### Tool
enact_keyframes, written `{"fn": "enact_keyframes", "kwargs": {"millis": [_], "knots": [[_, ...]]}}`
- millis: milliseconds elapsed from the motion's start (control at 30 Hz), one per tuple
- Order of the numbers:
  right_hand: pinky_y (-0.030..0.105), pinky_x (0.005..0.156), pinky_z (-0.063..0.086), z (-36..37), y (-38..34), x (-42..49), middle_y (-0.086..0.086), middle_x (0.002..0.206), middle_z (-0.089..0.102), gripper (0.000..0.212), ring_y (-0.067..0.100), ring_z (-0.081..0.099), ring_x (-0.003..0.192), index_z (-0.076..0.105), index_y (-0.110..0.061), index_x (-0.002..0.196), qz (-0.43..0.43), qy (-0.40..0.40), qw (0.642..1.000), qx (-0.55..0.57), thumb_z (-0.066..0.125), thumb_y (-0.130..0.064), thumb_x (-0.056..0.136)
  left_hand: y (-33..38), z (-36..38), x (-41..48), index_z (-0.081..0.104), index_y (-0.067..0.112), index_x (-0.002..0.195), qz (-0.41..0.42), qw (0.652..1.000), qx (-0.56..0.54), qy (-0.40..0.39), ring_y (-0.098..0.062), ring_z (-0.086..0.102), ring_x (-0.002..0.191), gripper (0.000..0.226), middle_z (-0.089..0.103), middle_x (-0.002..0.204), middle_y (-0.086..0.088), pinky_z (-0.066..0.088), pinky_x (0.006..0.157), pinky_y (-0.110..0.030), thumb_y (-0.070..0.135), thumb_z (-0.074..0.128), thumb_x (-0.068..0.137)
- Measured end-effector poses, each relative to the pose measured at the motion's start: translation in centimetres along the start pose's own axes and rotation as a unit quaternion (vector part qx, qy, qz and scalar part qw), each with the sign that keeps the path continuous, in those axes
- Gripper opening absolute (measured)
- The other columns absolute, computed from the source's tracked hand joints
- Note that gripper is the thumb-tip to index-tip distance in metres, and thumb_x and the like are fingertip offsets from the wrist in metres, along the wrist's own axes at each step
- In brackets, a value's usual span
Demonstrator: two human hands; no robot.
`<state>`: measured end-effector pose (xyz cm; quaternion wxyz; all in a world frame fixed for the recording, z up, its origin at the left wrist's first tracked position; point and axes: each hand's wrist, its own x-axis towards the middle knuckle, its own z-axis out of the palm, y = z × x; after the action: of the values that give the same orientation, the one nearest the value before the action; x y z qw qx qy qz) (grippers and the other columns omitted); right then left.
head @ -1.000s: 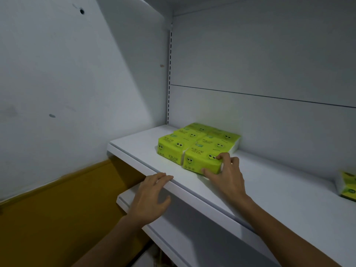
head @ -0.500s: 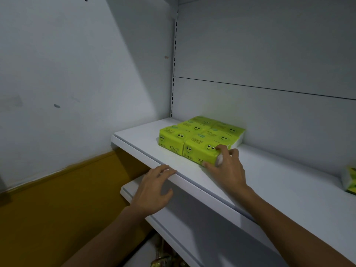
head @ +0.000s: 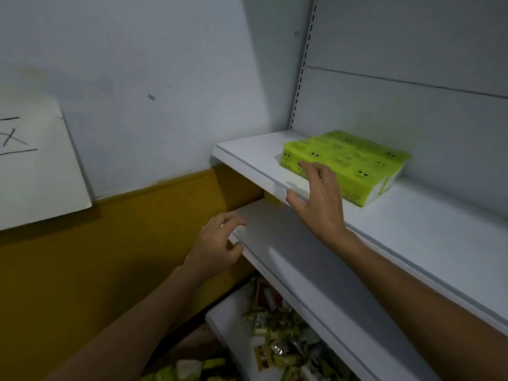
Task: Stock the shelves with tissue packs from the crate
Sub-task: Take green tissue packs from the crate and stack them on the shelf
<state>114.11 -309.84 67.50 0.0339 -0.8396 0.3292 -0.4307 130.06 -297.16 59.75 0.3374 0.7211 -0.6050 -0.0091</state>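
Grips wide, empty: right hand [head: 319,207] at tissue packs [head: 354,160], left hand [head: 217,246] by lower shelf [head: 288,243].

The single head view looks forward and down from close before the upper shelf [head: 247,158], near its left end.

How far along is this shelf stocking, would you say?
Done: a block of green tissue packs lies on the upper shelf. In hand: nothing carried; the right hand, fingers spread, is at the packs' front, and the left hand is by the lower shelf's edge. Left: the upper shelf has room to the right; the crate is out of view.
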Motion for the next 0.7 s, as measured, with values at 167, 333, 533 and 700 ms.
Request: {"fn": "enact_keyframes", "kwargs": {"millis": [167,333,533,700], "knots": [[0.044,0.095,0.038,7.7,-4.9,-3.9,0.018,0.131,0.047,0.06,0.033,0.044,0.119,0.042,-0.008,0.138,-0.005,-0.163,0.985,0.049,0.061,-0.029,0.085,-7.1,-1.8,-7.7,0.051,0.013,0.127,-0.128,0.992,-0.01,-0.012,-0.021,0.044,0.119,0.041,0.048,0.128,-0.008,0.034,0.091,-0.024,0.013,0.06,0.087],[0.042,0.1,0.036,17.0,-6.8,-12.6,0.015,0.139,0.041,0.062,0.031,0.038,0.127,0.03,-0.012,0.145,0.049,-0.346,0.934,0.08,0.057,-0.028,0.091,-14.2,0.0,-19.6,0.045,0.017,0.133,-0.327,0.943,-0.026,-0.053,-0.024,0.044,0.119,0.042,0.04,0.135,-0.005,0.039,0.095,-0.036,0.019,0.055,0.092],[0.049,0.098,0.04,25.8,-7.6,-26.6,0.016,0.137,0.045,0.061,0.034,0.043,0.124,0.033,-0.008,0.143,0.123,-0.489,0.856,0.112,0.06,-0.025,0.091,-19.0,6.0,-30.0,0.048,0.012,0.13,-0.439,0.893,-0.058,-0.084,-0.029,0.042,0.122,0.044,0.043,0.133,-0.012,0.037,0.093,-0.036,0.016,0.06,0.088],[0.05,0.1,0.039,31.0,-7.1,-37.2,0.018,0.138,0.046,0.062,0.034,0.044,0.126,0.035,-0.008,0.142,0.193,-0.564,0.792,0.131,0.063,-0.022,0.088,-20.8,12.2,-35.3,0.054,0.008,0.125,-0.49,0.86,-0.101,-0.102,-0.027,0.047,0.117,0.047,0.05,0.126,-0.014,0.033,0.088,-0.025,0.025,0.056,0.081]]}}
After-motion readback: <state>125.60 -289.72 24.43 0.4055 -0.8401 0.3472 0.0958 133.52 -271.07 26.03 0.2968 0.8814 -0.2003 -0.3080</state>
